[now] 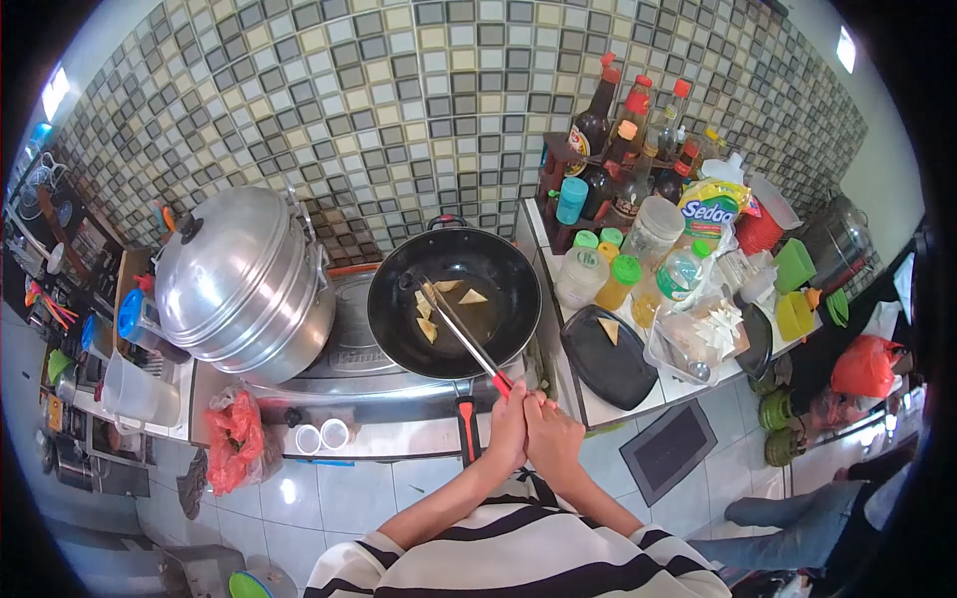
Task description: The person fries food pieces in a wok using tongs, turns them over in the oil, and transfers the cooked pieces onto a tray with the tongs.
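My left hand (508, 429) is closed around the red handle of long metal tongs (461, 334). The dark tips of the tongs reach into a black wok (389, 334) on the stove. My right hand (554, 431) is pressed against the left one with its fingers curled; whether it also grips the handle end is hidden. Several folded, triangular pieces of pastry (427, 329) lie in oil on the wok's left side, close to the tongs. One more piece (474, 296) sits apart, right of the tongs. The wok's black and red handle (468, 431) points toward me, beside my left forearm.
A large aluminium steamer pot (249, 289) stands left of the wok. On the right counter are a black tray (598, 374) with one triangular piece, sauce bottles (595, 110), jars (581, 279) and a plastic container (688, 344). A red bag (234, 439) hangs at the front left edge.
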Tool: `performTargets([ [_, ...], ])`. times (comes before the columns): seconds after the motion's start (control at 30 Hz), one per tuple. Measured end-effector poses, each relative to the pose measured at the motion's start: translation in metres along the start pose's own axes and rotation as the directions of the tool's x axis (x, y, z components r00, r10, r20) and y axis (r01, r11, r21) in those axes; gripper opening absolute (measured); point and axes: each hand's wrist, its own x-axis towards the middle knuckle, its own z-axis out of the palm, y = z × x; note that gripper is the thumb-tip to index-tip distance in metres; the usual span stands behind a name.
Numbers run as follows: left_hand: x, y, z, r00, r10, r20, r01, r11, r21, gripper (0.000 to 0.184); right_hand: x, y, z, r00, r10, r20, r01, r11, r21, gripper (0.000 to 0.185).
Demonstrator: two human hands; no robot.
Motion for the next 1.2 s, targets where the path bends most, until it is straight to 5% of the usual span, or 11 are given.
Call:
performTargets([
  [1.2, 0.0, -0.021, -0.01, 0.987, -0.14, -0.077, 0.141, 0.99, 0.005, 0.026, -0.019, 0.006, 0.002, 0.993, 0.073, 0.095, -0.066, 0.995, -0.072, 0.013],
])
